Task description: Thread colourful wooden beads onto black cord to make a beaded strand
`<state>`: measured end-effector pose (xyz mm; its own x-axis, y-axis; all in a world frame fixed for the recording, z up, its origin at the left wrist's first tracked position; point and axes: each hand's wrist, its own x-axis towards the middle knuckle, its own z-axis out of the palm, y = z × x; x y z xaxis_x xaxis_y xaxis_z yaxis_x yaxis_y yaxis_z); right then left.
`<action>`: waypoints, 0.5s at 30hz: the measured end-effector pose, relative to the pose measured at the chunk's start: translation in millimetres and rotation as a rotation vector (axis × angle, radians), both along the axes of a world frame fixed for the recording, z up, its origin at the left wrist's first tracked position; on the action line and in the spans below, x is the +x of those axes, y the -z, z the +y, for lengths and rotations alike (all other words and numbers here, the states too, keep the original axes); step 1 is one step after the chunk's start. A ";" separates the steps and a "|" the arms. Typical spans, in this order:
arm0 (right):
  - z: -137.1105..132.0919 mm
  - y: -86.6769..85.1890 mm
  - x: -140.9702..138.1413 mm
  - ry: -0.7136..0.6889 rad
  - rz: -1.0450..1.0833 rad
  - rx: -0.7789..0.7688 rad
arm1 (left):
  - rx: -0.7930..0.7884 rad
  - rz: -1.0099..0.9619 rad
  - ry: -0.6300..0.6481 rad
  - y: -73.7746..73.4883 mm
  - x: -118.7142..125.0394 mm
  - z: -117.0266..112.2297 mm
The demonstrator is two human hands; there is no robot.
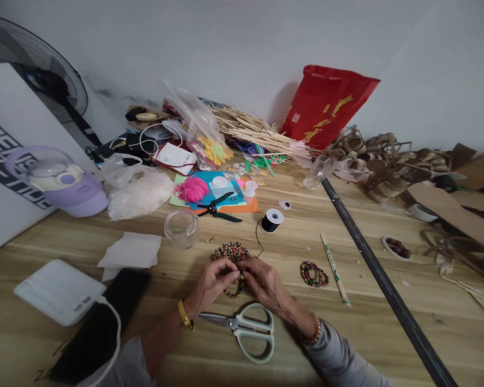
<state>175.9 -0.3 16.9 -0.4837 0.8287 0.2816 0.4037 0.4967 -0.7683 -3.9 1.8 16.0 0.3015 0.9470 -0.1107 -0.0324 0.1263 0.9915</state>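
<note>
My left hand (214, 282) and my right hand (266, 280) meet over the table, fingertips pinched together. From between them hangs a short string of multicoloured beads (233, 294), partly hidden by the fingers. Just beyond the fingertips lies a heap of loose coloured beads (230, 251). Behind my right hand stands a spool of black cord (272, 220), its loose end trailing toward the beads. Scissors with pale green handles (255, 330) lie below my hands. To the right, beaded bracelets (314, 274) rest on the wood.
A clear jar (181, 229), black-handled pliers (218, 208) and pink yarn (192, 189) sit farther back. A power bank (60, 293) with a cable lies left. A dark metal strip (381, 282) crosses the right side, past a wrapped chopstick pack (335, 270). Woven baskets (385, 185) crowd the back right.
</note>
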 end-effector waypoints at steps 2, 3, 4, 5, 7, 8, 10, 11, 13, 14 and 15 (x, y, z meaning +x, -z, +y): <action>1.6 0.8 1.3 -0.024 -0.013 -0.010 | -0.012 -0.004 0.001 -2.4 -1.5 1.4; 2.7 0.9 2.0 -0.031 -0.005 -0.019 | -0.018 -0.006 0.006 -3.8 -2.4 2.2; 3.8 0.9 2.8 -0.029 0.014 -0.034 | -0.026 -0.010 0.008 -5.0 -3.3 3.0; 5.1 0.8 3.7 -0.022 0.043 -0.055 | -0.039 -0.018 0.010 -5.9 -4.0 3.6; 7.6 0.9 5.2 0.005 0.129 -0.128 | -0.074 -0.039 0.009 -6.7 -5.0 4.4; 8.6 1.1 5.6 0.018 0.186 -0.182 | -0.090 -0.052 0.015 -6.6 -5.3 4.5; 9.9 1.9 5.4 0.042 0.332 -0.326 | -0.109 -0.078 0.041 -6.0 -5.3 4.1; 10.1 2.3 4.7 0.051 0.418 -0.418 | -0.112 -0.087 0.064 -5.7 -5.1 3.8; 9.8 3.0 2.5 0.056 0.599 -0.617 | -0.103 -0.101 0.106 -5.0 -4.3 3.0; 9.4 3.1 1.2 0.049 0.684 -0.707 | -0.096 -0.104 0.120 -4.7 -3.8 2.8; 9.1 3.1 -0.1 0.040 0.760 -0.783 | -0.091 -0.104 0.125 -4.4 -3.2 2.7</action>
<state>175.7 8.8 13.8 -0.3752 0.9195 -0.1173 -0.3048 -0.2419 -0.9212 -7.1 4.5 20.4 0.4302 0.8892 -0.1559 -0.1130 0.2244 0.9679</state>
